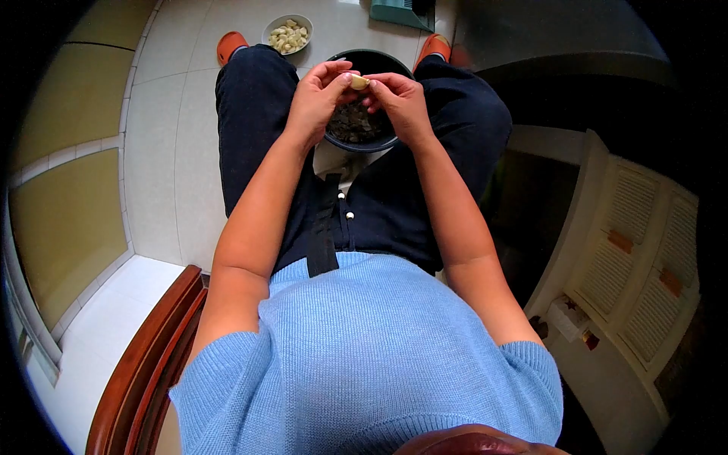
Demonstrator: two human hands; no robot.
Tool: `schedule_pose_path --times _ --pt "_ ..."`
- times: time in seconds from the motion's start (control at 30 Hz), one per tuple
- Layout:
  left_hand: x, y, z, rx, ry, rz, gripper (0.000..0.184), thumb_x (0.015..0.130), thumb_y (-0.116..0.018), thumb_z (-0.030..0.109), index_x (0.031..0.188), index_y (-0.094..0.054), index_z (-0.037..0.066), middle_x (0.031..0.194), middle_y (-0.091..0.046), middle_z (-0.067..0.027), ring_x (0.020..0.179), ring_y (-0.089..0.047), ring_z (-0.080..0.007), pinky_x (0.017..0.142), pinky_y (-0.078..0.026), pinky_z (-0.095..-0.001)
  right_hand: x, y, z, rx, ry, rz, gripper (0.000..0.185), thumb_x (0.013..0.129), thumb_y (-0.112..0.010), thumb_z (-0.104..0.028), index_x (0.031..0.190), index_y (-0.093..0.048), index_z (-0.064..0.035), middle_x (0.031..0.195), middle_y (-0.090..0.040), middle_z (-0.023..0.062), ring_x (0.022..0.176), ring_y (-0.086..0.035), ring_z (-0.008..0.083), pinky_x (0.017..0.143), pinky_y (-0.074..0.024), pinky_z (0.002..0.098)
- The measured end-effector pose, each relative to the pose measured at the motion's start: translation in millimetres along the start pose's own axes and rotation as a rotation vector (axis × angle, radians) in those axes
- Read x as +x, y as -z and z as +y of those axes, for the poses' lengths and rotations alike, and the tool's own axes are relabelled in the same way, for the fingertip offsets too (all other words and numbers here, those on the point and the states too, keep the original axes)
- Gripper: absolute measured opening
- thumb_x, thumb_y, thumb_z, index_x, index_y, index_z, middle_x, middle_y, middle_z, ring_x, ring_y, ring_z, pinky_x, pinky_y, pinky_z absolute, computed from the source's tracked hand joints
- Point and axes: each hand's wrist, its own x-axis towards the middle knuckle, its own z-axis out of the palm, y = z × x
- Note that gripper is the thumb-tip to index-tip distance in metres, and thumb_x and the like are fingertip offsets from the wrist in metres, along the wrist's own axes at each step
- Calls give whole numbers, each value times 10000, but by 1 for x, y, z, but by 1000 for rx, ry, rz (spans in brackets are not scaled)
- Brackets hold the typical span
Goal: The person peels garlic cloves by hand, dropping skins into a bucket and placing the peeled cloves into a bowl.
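Head view: both hands meet over a black tub (385, 63), with a pale clove (359, 82) between them, above the tub's mouth. The left hand (313, 97) pinches one end of the clove between thumb and finger, its other fingers loosely curled; the right hand (401, 100) has thumb and finger closed on the opposite end. Dark scraps (355, 125) lie inside the tub. Beyond the tub and to its left, a white bowl (306, 44) of pale pieces (287, 35) stands on the floor (155, 144). A teal dustpan (400, 14) lies beyond the tub, slightly right. Dark-trousered legs (254, 114) flank the tub, and orange shoes (229, 48) show past it on either side.
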Motion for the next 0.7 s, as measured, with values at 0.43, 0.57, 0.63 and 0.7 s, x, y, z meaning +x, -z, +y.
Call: schedule_pose_path --times 0.43,0.57,0.63,0.7 --pt "-2 -1 -1 203 -149 -51 243 830 -599 55 1069 -582 16 975 -628 -57 884 -585 -105 799 -457 -227 1 1 -1 49 -27 13 204 839 -584 -85 1000 -604 39 828 -633 85 654 -599 115 572 -501 223" --pt "-3 -4 1 204 -189 -81 245 831 -590 40 1075 -583 20 973 -624 -54 883 -584 -106 798 -455 -225 3 3 -2 195 -180 -11 267 828 -604 -93 1051 -572 50 841 -628 106 659 -608 138 588 -514 236" --pt "-3 -4 1 219 -190 -90 251 832 -588 38 1082 -581 18 976 -623 -55 886 -585 -107 799 -455 -225 2 2 -5 264 -236 -34 283 825 -610 -97 1061 -565 53 842 -627 111 659 -610 143 589 -518 239" --pt "-2 -3 -2 288 -205 -110 258 836 -591 60 1091 -582 15 969 -627 -56 886 -586 -108 797 -455 -224 1 1 -7 273 -244 -33 285 820 -619 -96 1052 -563 59 838 -625 115 660 -613 148 588 -526 242"
